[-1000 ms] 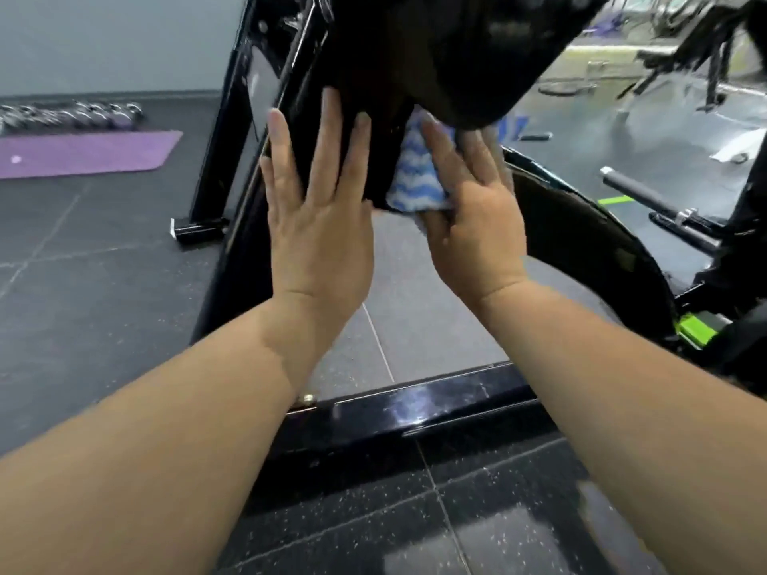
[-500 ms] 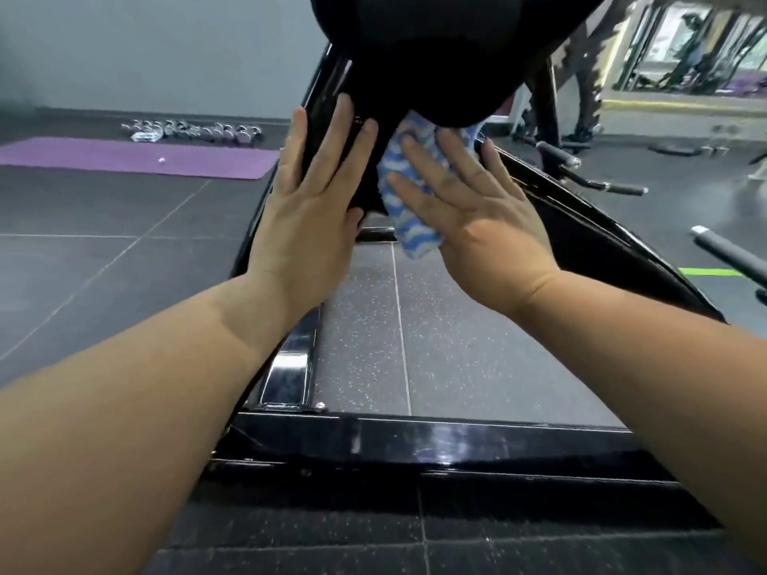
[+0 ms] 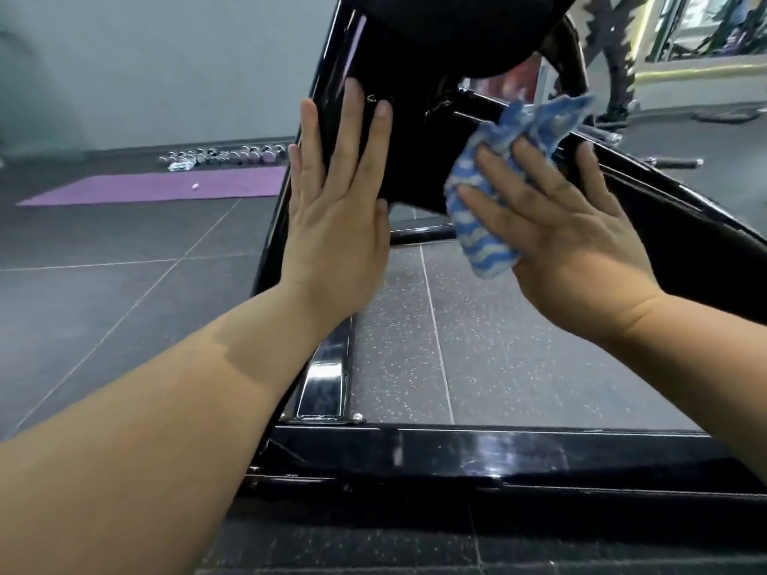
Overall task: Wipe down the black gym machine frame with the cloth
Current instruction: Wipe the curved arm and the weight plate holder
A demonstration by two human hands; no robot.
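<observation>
The black gym machine frame [image 3: 415, 159] rises in front of me, with a glossy base bar [image 3: 477, 450] running across the floor below. My left hand [image 3: 336, 205] lies flat against the frame's upright, fingers straight. To the right, my right hand [image 3: 568, 234] presses a blue and white striped cloth [image 3: 485, 217] with straight fingers. The cloth sits at the right edge of the black panel, near a slanted arm [image 3: 685, 226]. Part of the cloth flaps free above my fingers. A black padded part [image 3: 456, 31] hangs over the top.
A purple mat [image 3: 157, 186] lies on the dark tiled floor at the left, with a row of dumbbells [image 3: 228, 155] along the grey wall behind it. More gym machines and bars [image 3: 672, 161] stand at the far right. Speckled floor [image 3: 456, 346] shows inside the frame.
My right hand has slid the cloth to the right and slightly down, off the middle of the panel. The view has shifted left; my left hand stays flat on the upright.
</observation>
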